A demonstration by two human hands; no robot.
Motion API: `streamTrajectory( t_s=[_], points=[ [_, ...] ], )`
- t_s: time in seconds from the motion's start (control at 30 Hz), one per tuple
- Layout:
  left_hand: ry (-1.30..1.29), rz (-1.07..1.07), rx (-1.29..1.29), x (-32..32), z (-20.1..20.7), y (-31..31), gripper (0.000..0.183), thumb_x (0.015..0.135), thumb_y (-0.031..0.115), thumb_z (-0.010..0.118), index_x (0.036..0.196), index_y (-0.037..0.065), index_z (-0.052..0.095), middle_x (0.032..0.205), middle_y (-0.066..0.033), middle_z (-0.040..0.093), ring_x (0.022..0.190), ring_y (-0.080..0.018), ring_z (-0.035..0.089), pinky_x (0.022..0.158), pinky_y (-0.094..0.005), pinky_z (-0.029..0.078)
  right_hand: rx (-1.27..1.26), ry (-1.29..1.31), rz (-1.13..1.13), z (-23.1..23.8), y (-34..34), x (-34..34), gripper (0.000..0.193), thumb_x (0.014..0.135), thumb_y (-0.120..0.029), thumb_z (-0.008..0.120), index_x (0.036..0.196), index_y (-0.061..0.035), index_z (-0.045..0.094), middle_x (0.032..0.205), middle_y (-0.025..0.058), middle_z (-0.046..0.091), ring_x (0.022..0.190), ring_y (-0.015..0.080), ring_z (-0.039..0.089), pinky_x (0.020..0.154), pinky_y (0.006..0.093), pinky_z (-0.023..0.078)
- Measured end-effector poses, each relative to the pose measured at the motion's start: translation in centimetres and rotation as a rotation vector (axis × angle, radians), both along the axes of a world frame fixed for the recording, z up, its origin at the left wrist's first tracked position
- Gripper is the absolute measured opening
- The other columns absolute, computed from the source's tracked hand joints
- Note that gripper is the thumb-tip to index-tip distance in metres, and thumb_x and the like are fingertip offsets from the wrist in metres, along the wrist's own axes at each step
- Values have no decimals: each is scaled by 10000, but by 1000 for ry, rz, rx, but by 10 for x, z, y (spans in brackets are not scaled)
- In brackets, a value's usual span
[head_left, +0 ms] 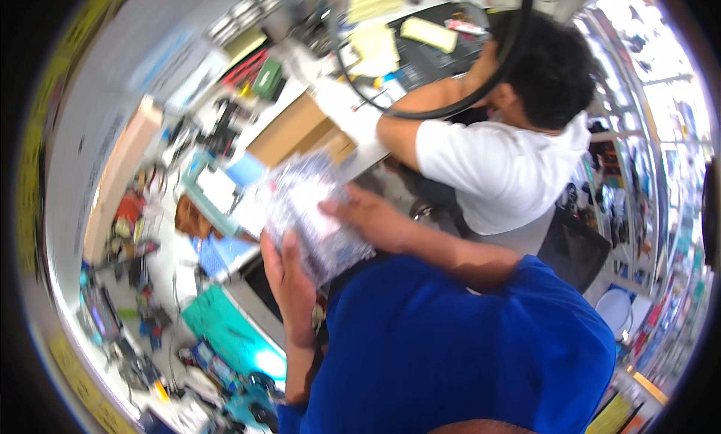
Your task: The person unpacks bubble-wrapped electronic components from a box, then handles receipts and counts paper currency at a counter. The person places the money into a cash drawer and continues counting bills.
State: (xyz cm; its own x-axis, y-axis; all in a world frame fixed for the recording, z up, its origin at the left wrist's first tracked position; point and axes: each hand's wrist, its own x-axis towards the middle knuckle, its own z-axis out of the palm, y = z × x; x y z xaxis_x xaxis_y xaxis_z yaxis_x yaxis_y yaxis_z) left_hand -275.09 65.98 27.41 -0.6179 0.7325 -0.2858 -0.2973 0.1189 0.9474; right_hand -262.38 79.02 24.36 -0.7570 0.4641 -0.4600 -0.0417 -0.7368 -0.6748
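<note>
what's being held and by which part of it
A shiny plastic-wrapped package, held in both hands: left hand at its lower left edge, right hand at its right side.

Shiny, crinkled plastic-wrapped packet (pixel 306 212), held up tilted

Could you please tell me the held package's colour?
The package is shiny silvery-white, showing best in the head view.

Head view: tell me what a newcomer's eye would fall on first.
Probably the shiny wrapped package, left of centre, held between the left hand and right hand. Next, likely the person's bright blue shirt, lower centre, and the white-shirted co-worker at upper right.
</note>
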Motion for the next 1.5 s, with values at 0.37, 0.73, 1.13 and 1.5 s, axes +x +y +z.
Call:
streamTrajectory(
  t_s=[0.37, 0.73, 1.13, 1.5],
  points=[
    [-30, -190, 22, -4, -78, 89, 766, 1083, 241, 573, 1680, 7, 154, 1636, -197, 367, 1461, -272, 432, 1227, -377, 319, 35, -87, -120, -50, 33, 7, 611, 1008, -126, 640, 1559, -13, 400, 1359, 132, 626, 1187, 203, 631, 993, 332, 531],
    [1530, -320, -308, -63, -98, 66, 606, 965, 172, 691, 1512, 40, 468, 1410, -243, 546, 1256, -415, 514, 1091, -467, 413, 200, 320, -330, -49, 81, -22, 528, 933, -27, 705, 1428, -6, 521, 1277, 62, 677, 1189, 171, 632, 1056, 345, 493],
    [367, -120, -252, -104, -143, 57, 435, 1104, 132, 493, 1512, -6, 433, 1214, -167, 678, 1043, -199, 675, 884, -337, 537, 1803, -583, 747, -61, 107, -104, 449, 830, -120, 640, 1258, -208, 744, 1137, 96, 757, 1125, 302, 683, 1004, 472, 431],
    [269, -157, -346, -98, -150, 59, 532, 1106, 368, 532, 1464, -24, 487, 1199, -134, 657, 1016, -203, 668, 807, -337, 567, 1826, -558, 816, -105, 107, -100, 427, 849, -164, 705, 1274, -120, 714, 1197, 131, 728, 1211, 304, 647, 1045, 457, 443]
  ],
)
